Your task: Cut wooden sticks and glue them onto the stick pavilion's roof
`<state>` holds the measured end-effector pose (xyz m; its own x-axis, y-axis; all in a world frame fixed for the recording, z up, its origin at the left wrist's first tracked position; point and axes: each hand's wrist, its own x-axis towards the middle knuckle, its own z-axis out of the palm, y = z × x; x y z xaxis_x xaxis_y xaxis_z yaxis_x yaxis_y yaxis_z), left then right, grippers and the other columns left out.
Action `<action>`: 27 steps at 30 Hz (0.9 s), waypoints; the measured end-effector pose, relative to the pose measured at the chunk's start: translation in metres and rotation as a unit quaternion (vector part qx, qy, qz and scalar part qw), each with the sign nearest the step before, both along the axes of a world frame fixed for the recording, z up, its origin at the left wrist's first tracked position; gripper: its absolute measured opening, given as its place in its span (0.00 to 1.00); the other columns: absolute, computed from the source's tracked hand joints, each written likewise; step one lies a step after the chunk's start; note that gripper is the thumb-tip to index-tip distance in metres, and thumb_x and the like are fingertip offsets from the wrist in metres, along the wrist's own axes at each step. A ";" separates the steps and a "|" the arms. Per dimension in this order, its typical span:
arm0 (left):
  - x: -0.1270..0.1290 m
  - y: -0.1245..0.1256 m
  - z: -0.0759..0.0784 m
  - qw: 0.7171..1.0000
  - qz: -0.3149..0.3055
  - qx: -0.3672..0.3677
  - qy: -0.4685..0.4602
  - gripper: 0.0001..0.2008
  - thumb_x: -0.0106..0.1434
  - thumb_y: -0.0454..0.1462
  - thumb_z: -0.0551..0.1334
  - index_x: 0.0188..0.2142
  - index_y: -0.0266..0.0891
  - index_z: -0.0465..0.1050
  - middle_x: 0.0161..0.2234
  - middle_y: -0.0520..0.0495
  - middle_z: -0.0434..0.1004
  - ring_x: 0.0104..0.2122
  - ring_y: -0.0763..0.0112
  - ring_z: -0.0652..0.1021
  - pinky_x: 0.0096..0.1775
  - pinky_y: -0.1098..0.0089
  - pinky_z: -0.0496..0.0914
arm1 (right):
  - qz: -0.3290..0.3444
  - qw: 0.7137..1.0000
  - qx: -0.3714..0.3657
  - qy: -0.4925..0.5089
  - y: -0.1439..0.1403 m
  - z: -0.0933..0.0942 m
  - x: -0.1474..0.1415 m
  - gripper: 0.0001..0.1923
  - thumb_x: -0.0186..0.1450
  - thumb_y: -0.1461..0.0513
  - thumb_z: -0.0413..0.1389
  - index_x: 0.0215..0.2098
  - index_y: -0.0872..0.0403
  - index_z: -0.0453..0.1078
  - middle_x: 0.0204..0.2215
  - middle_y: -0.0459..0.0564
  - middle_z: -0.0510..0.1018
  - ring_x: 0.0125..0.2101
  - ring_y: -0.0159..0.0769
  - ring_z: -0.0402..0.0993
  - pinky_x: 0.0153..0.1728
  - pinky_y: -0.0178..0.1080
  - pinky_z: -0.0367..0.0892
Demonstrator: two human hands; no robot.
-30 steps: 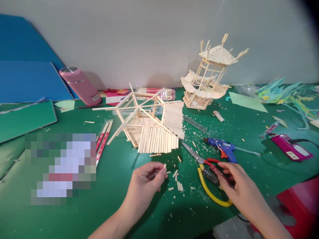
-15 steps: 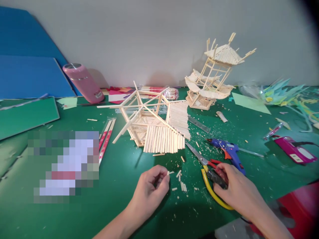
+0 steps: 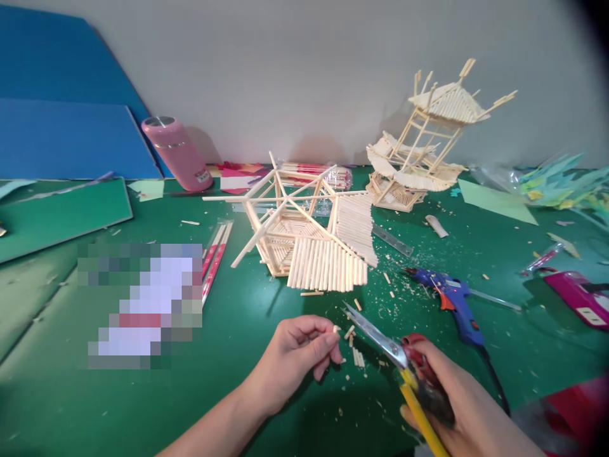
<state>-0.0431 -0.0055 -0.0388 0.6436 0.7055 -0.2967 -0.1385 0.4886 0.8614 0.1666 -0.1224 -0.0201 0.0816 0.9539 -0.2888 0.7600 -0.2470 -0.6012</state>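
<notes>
Head view: left hand (image 3: 297, 352) had its grip pinched on a short wooden stick (image 3: 335, 329) just above the counter (image 3: 238, 393), right hand (image 3: 451, 406) clamped round the scissors (image 3: 380, 339), blades nearly touching it. Looked like the trimming step; next call was lining blades up square.

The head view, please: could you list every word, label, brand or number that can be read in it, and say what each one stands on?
None can be read.
Pink bottle: small label near its base, too small to read.
Magenta device: white label, blurred.
Clear ruler: markings too faint.
Packets of sticks: red print, illegible.
Pixelated patch: blurred out.
</notes>
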 end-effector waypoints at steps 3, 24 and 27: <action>-0.001 0.001 -0.001 1.000 -0.023 0.007 -0.004 0.10 0.59 0.39 0.61 0.25 0.34 0.71 0.21 0.51 0.72 0.16 0.83 0.63 0.19 0.78 0.57 | 0.028 0.998 -0.011 -0.054 0.002 0.001 -0.003 0.26 0.52 0.60 0.57 0.48 0.53 0.56 0.31 0.51 0.78 0.30 0.40 0.77 0.29 0.35 0.72; -0.007 0.003 0.007 0.979 -0.032 0.184 0.079 0.05 0.57 0.35 0.60 0.29 0.35 0.73 0.22 0.51 0.70 0.22 0.75 0.67 0.25 0.73 0.63 | 0.033 0.999 0.004 -0.031 0.003 0.016 -0.011 0.14 0.51 0.58 0.57 0.36 0.51 0.66 0.34 0.53 0.80 0.32 0.44 0.78 0.27 0.36 0.73; -0.007 0.001 0.004 0.985 -0.031 0.152 0.070 0.06 0.57 0.37 0.60 0.29 0.35 0.73 0.22 0.51 0.70 0.20 0.75 0.67 0.23 0.73 0.64 | 0.009 1.000 0.013 0.005 0.002 0.017 -0.013 0.15 0.50 0.59 0.58 0.36 0.50 0.66 0.33 0.50 0.81 0.34 0.44 0.78 0.29 0.34 0.73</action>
